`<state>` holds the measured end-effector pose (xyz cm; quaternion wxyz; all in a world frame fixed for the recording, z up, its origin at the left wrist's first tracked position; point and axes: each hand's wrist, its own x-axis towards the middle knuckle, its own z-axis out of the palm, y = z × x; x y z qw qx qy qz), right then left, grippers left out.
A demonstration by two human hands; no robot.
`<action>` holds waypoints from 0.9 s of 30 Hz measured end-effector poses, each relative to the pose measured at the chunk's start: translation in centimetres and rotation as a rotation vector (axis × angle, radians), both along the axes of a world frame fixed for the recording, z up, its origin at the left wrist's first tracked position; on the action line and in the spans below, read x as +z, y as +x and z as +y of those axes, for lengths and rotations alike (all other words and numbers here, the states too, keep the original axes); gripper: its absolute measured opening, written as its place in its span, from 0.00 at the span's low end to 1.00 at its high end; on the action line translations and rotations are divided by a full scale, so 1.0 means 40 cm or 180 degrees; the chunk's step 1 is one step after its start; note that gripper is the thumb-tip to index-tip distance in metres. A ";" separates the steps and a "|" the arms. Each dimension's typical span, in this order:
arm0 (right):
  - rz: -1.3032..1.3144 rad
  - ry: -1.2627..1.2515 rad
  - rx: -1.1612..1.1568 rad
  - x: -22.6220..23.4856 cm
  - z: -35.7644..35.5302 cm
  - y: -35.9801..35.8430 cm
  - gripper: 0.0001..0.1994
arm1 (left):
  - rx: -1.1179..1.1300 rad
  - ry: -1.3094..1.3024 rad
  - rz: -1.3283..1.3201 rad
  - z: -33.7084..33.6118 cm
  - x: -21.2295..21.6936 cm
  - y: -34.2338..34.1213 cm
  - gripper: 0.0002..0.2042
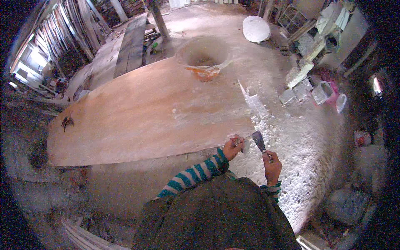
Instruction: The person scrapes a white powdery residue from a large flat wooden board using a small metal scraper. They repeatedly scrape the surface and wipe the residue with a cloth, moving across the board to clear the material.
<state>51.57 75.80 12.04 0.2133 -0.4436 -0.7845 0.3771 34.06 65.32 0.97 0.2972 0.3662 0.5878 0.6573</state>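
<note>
My right hand point(273, 168) grips a putty knife point(258, 141) by its handle, the dark flat blade pointing up and slightly left. My left hand point(234, 148) is closed at the right end of a long, smooth brownish board point(146, 125), near its front edge. Something small and pale seems to be between those fingers, but I cannot make it out. The two hands are apart, and the blade tip is close to the board's right edge. White crumbly material point(266, 121) lies along that edge, beside the blade.
A wide dusty tub with an orange lower side point(204, 74) stands beyond the board. Farther back are a round white disc-like thing point(256, 29), a post point(158, 21) and a dark plank point(131, 48). Whitish rough ground point(308, 166) spreads at right, with white blocks point(302, 89) and bags point(321, 92).
</note>
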 end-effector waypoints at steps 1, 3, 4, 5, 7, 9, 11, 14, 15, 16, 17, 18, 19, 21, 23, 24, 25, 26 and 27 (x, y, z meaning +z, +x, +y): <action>0.0012 0.0013 -0.0035 0.002 0.010 0.006 0.12 | 0.0070 0.0418 0.0097 0.016 0.001 0.012 0.08; 0.0064 -0.0046 -0.0118 0.000 0.023 0.029 0.12 | 0.0279 0.0092 0.0057 -0.033 -0.021 -0.048 0.05; 0.0092 -0.0080 -0.0119 -0.001 0.031 0.035 0.12 | 0.0465 -0.0105 0.0082 -0.077 -0.019 -0.088 0.03; -0.0013 -0.0043 -0.0119 -0.007 0.039 0.043 0.11 | 0.0693 -0.0147 0.0087 -0.117 0.002 -0.124 0.03; -0.0210 0.0008 -0.0100 -0.039 0.051 0.063 0.10 | 0.1082 -0.0194 0.0106 -0.182 0.022 -0.177 0.03; -0.0380 0.0048 -0.0088 -0.063 0.051 0.077 0.10 | 0.1344 -0.0364 0.0238 -0.220 -0.012 -0.197 0.04; -0.0488 0.0096 -0.0086 -0.082 0.037 0.083 0.11 | 0.1397 -0.0723 0.0627 -0.201 -0.043 -0.174 0.05; -0.0588 -0.0077 0.0035 -0.067 0.031 0.077 0.12 | 0.1154 -0.1366 0.1610 -0.045 0.056 -0.017 0.07; -0.0687 -0.0300 0.0087 -0.048 0.029 0.076 0.13 | 0.1119 -0.1540 0.1681 -0.004 0.085 0.017 0.08; -0.0689 -0.0292 0.0081 -0.047 0.030 0.076 0.13 | 0.1039 -0.1813 0.1498 0.012 0.096 0.002 0.08; -0.0703 -0.0270 0.0060 -0.050 0.031 0.078 0.13 | 0.0935 -0.2070 0.1318 0.031 0.103 -0.012 0.08; -0.0709 -0.0250 0.0043 -0.050 0.034 0.080 0.13 | 0.0839 -0.2326 0.1136 0.039 0.107 -0.025 0.09; -0.0724 -0.0243 0.0083 -0.048 0.035 0.079 0.13 | 0.0944 -0.1494 0.0808 -0.012 0.024 -0.081 0.08; -0.0538 -0.0072 0.0093 -0.069 0.041 0.071 0.13 | 0.0754 -0.0807 -0.0869 -0.089 -0.051 -0.174 0.06; -0.0551 0.0002 0.0070 -0.091 0.038 0.067 0.12 | 0.1098 0.0406 -0.1017 -0.129 0.026 -0.173 0.07; -0.0659 -0.0028 0.0123 -0.097 0.033 0.058 0.12 | 0.1306 0.0269 -0.0699 -0.164 0.027 -0.186 0.08; -0.0764 -0.0059 0.0172 -0.105 0.023 0.049 0.12 | 0.1502 0.0132 -0.0375 -0.201 0.029 -0.202 0.09; -0.0634 -0.0155 0.0362 -0.121 0.008 0.041 0.13 | 0.1690 0.0002 -0.0048 -0.232 0.024 -0.213 0.10; -0.0499 -0.0250 0.0545 -0.137 -0.012 0.029 0.13 | 0.1730 -0.0145 0.0159 -0.255 0.016 -0.220 0.11</action>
